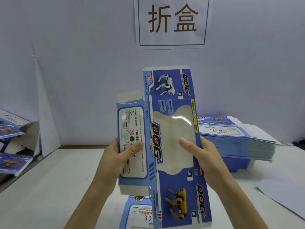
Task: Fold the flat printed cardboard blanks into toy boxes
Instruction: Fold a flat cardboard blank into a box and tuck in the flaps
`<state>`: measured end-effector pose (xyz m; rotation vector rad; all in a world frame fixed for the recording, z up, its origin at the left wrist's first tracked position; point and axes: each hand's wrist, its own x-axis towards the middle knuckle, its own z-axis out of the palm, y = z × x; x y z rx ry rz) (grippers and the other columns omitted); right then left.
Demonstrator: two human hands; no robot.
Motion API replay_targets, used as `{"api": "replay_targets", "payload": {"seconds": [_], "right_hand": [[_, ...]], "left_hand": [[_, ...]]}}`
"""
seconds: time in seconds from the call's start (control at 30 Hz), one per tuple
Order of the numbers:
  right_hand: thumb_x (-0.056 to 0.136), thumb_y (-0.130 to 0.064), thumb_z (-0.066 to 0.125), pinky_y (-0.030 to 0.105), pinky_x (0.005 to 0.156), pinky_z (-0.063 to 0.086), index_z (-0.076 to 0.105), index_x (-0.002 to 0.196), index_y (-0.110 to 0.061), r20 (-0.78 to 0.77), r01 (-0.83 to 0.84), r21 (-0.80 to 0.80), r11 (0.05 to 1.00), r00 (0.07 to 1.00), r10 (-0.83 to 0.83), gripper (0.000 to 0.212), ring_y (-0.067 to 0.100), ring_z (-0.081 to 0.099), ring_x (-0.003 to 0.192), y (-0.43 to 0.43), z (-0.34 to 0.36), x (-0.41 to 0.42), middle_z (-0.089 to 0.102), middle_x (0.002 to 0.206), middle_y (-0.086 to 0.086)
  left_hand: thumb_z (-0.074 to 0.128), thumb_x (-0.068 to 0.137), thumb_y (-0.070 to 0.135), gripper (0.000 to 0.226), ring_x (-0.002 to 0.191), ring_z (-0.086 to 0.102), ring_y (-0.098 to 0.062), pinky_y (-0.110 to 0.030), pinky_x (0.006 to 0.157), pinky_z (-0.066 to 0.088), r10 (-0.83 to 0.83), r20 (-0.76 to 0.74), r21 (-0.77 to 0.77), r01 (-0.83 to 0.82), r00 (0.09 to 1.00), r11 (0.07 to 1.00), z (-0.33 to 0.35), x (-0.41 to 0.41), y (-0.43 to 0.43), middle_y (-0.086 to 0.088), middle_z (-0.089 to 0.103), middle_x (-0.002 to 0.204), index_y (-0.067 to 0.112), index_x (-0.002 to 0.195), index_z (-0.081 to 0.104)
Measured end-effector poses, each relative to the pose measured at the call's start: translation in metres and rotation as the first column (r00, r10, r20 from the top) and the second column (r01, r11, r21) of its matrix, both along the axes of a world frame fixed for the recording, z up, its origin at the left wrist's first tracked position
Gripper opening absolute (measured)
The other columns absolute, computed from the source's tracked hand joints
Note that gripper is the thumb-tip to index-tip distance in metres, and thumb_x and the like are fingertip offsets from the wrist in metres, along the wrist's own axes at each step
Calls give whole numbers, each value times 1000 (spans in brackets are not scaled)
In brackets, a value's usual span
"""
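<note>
Nearest, a flat blank (140,214) marked "WARNING" lies on the white table (49,187), above which the left hand (120,156) and right hand (203,152) each pinch, thumb in front, a blue blank (175,182) reading "DOG", "MADE IN CHINA", its long axis near upright, before a stack of blanks (236,138) and wall sign (172,19) "折盒".

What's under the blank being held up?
Another printed blank lies on the table, with only its WARNING/CE panel showing. The held blank covers the rest, so its full extent can't be seen.
</note>
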<state>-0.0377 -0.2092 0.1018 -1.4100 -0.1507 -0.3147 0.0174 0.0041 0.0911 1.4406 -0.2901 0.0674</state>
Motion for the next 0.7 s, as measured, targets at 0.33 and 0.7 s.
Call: {"api": "replay_targets", "payload": {"seconds": [0.33, 0.7], "right_hand": [[69, -31, 71, 25, 51, 55, 63, 102, -16, -40, -13, 46, 999, 999, 15, 38, 25, 74, 73, 1, -1, 0, 76, 87, 7], [88, -5, 64, 35, 67, 56, 74, 85, -23, 186, 265, -188, 946, 955, -231, 20, 24, 70, 76, 41, -22, 5, 75, 82, 5]], "left_hand": [[72, 60, 36, 42, 76, 73, -17, -30, 55, 58, 82, 26, -11, -82, 996, 997, -5, 4, 0, 6, 76, 90, 29, 99, 61], [46, 73, 74, 75, 127, 0, 30, 2, 106, 9, -36, 401, 446, -161, 915, 880, -3, -35, -38, 37, 4, 145, 57, 139, 12]]}}
